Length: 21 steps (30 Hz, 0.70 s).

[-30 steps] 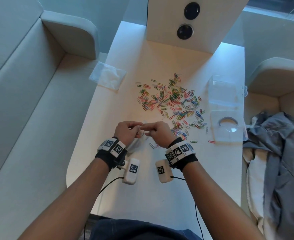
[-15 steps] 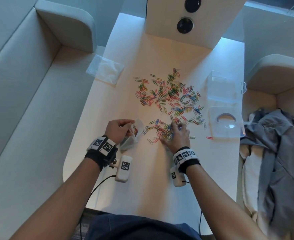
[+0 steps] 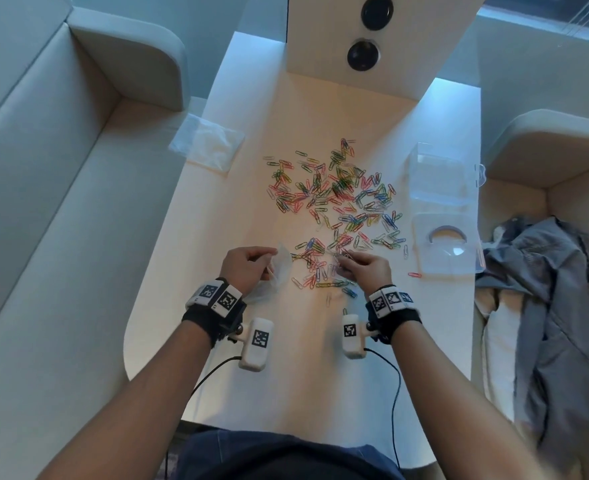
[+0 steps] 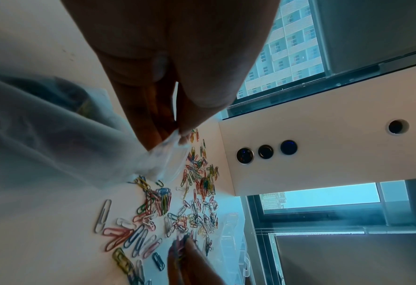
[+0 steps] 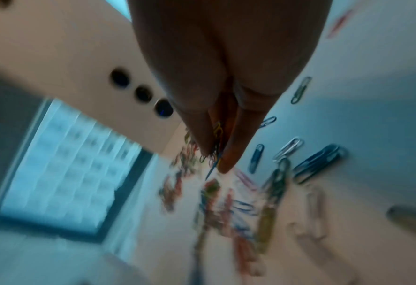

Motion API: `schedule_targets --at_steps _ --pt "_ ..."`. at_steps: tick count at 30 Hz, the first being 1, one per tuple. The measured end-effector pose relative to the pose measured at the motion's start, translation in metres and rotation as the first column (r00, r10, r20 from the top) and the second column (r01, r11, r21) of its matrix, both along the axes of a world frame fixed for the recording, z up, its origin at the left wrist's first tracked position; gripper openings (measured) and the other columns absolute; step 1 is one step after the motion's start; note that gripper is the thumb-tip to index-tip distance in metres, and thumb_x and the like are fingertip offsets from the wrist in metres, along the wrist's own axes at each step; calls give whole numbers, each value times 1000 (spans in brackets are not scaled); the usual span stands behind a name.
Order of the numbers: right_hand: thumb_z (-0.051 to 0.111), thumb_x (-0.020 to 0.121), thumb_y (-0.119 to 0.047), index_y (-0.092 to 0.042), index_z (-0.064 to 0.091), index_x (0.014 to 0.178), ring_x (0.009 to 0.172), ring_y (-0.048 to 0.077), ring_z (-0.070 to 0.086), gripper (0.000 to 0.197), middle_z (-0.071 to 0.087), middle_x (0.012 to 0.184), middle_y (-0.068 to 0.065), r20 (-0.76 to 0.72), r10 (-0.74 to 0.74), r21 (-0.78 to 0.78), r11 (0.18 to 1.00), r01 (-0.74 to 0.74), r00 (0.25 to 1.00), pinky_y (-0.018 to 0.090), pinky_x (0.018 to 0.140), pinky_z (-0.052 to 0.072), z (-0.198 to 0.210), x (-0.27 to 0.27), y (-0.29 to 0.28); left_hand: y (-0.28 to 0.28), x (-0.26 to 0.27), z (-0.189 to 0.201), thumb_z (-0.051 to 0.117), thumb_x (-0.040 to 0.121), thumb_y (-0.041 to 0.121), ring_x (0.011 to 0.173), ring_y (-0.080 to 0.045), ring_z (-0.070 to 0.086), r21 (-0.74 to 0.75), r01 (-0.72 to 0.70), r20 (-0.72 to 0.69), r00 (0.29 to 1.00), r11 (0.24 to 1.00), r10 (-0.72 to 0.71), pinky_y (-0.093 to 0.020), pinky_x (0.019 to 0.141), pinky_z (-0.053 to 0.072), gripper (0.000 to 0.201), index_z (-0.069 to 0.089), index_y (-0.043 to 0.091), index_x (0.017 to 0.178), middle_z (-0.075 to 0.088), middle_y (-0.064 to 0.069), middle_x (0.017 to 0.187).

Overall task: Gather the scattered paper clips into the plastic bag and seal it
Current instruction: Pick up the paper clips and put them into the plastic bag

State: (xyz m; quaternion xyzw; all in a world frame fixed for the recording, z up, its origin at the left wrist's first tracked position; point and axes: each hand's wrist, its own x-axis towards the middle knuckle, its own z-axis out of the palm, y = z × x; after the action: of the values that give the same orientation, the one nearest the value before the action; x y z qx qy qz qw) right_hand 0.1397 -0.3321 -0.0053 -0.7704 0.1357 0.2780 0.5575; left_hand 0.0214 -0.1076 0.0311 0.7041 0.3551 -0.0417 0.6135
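Coloured paper clips [image 3: 338,199] lie scattered across the middle of the white table [image 3: 303,375]. My left hand [image 3: 248,268] pinches the rim of a small clear plastic bag [image 3: 279,271], which hangs crumpled below it; the left wrist view shows the bag [image 4: 55,135] held between thumb and fingers. My right hand [image 3: 362,268] is just right of the bag, its fingers pinched on a small bunch of clips [image 3: 341,256], seen between the fingertips [image 5: 228,158] in the blurred right wrist view. More clips [image 4: 138,231] lie under both hands.
Another clear bag [image 3: 206,145] lies at the table's left edge. A clear plastic box [image 3: 438,178] and its lid [image 3: 445,244] sit at the right. A white block with round sockets [image 3: 362,55] stands at the back. Grey clothing [image 3: 546,306] lies on the right seat.
My right hand went from the bag out onto the clips, closed on a bunch and lifted it back toward the bag. The left hand kept holding the bag.
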Motion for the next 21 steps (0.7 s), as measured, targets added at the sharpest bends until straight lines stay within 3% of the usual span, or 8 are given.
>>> schedule_targets --at_steps 2,4,8,10,13,16,19,21 --pt "68 84 2 9 61 119 91 28 71 36 70 106 22 -230 -152 336 915 225 961 30 77 61 14 -6 -1 -4 2 -4 60 91 8 75 -21 68 -17 4 -17 1000 1000 -5 -35 82 58 26 75 27 81 75 -8 84" --pt "62 87 6 12 58 119 89 25 71 33 69 103 22 -338 -156 488 814 315 928 27 73 61 26 -12 3 -8 4 -8 60 91 8 73 -24 68 -22 7 -38 999 1000 -8 -44 84 59 28 75 30 79 74 -8 79" --pt "55 91 6 9 60 115 88 23 70 25 70 99 17 -346 7 595 775 213 938 29 77 60 44 -26 24 -19 8 -10 60 91 8 68 -25 66 -29 18 -40 999 999 -19 -49 84 58 26 74 28 80 71 -8 71" --pt "54 91 9 11 57 119 87 25 68 28 68 98 18 -316 63 562 817 133 947 30 80 60 46 -33 39 -22 9 -10 60 91 8 66 -25 66 -30 29 -33 999 999 -30 -50 84 58 24 75 26 83 71 -10 70" --pt "57 87 15 11 59 119 82 24 67 32 68 92 15 -196 92 390 921 -9 976 27 75 60 42 -41 58 -25 11 -6 59 91 8 65 -23 67 -22 35 -18 999 999 -35 -47 81 60 22 76 23 87 73 -13 76" --pt "70 80 8 5 70 106 77 25 72 26 73 87 16 -30 139 177 975 -132 990 30 74 61 39 -42 66 -25 12 -3 59 91 9 68 -27 70 -1 36 -10 999 999 -36 -45 80 61 21 77 19 91 75 -14 81" --pt "78 78 -8 -2 77 90 58 12 69 14 73 75 11 138 261 -47 965 -257 955 20 60 58 42 -41 69 -23 12 -1 58 91 7 71 -29 72 -9 31 -5 999 999 -31 -45 80 61 24 76 23 86 75 -14 81" --pt "75 82 -17 -7 77 88 62 10 67 12 73 74 5 205 405 -206 908 -365 891 20 62 57 43 -41 73 -24 12 0 57 92 5 71 -29 72 -9 44 5 999 999 -43 -43 79 61 26 75 23 86 75 -14 83"
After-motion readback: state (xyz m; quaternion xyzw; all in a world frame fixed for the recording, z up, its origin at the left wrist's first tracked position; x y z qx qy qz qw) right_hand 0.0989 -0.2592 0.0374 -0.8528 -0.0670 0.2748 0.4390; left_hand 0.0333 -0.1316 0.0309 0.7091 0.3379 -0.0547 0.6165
